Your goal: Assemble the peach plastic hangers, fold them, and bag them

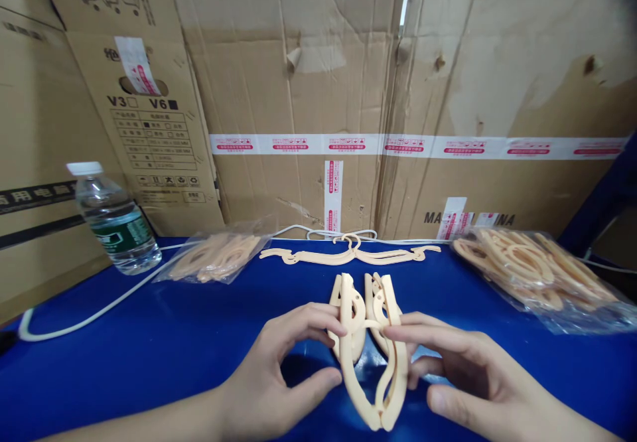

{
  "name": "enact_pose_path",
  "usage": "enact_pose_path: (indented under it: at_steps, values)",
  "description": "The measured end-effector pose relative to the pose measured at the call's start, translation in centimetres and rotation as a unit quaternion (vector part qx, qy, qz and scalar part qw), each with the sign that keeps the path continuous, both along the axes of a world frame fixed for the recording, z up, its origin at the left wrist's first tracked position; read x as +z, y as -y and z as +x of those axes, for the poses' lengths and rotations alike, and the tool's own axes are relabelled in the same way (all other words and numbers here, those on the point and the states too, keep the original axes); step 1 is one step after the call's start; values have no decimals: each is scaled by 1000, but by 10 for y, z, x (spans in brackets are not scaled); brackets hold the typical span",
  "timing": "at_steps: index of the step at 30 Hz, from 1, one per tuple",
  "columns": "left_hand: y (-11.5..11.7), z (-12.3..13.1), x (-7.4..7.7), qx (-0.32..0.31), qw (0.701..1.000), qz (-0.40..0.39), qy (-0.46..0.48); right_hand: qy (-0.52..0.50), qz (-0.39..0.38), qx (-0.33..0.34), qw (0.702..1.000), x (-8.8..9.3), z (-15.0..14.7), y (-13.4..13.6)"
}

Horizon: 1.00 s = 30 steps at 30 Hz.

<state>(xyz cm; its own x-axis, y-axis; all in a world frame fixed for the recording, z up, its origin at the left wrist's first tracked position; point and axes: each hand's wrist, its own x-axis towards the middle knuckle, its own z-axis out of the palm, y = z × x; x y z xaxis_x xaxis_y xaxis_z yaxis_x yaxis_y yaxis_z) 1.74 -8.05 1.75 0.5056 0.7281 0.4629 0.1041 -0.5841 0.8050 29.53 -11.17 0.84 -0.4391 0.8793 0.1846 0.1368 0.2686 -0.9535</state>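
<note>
A pale beige folding clothes hanger (pixel 350 389) is folded into a narrow V, its point towards me. My left hand (pixel 293 356) is at its left arm, fingertips touching it and thumb spread apart. On the other side my right hand (pixel 468 366) has its index fingertip against the right arm, its thumb well clear. Both hands are open around the hanger, without a closed grip. More folded beige hanger parts (pixel 356 349) show just behind and under it, partly hidden. Farther back lies an unfolded beige hanger (pixel 323 257), arms spread and hook towards the cardboard.
Clear bags of beige hangers lie at the left (pixel 219 256) and the right (pixel 527 269) on the blue table (pixel 174 362). A water bottle (pixel 117 220) stands at the left. A white cable (pixel 94 316) runs along the table. Cardboard boxes (pixel 298 90) wall off the back.
</note>
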Motion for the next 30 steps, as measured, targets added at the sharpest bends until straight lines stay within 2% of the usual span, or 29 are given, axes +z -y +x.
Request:
enact_pose_path:
  at_steps: [4, 8, 13, 16, 19, 28, 30]
  values:
    - [1, -1, 0, -9, 1000, 20, -10, 7, 11, -13, 1000, -3, 1, 0]
    - [1, -2, -1, -62, 997, 47, -19, 22, 11, -8, 1000, 2, 0, 2]
    - [-1, 1, -2, -122, 992, -14, 5, 32, 1, 28, 999, 8, -2, 3]
    - [-2, 2, -5, -128, 989, -62, 27, 24, -2, 31, 999, 9, -2, 1]
    - [-3, 1, -7, -127, 988, -79, 30, 29, 0, 32, 999, 10, -2, 0]
    - [-4, 0, -6, -116, 991, -65, 21, 28, -3, 11, 1000, 8, 1, -2]
    - [-3, -1, -6, -122, 992, -40, 7, 32, 3, 15, 999, 8, 1, -1]
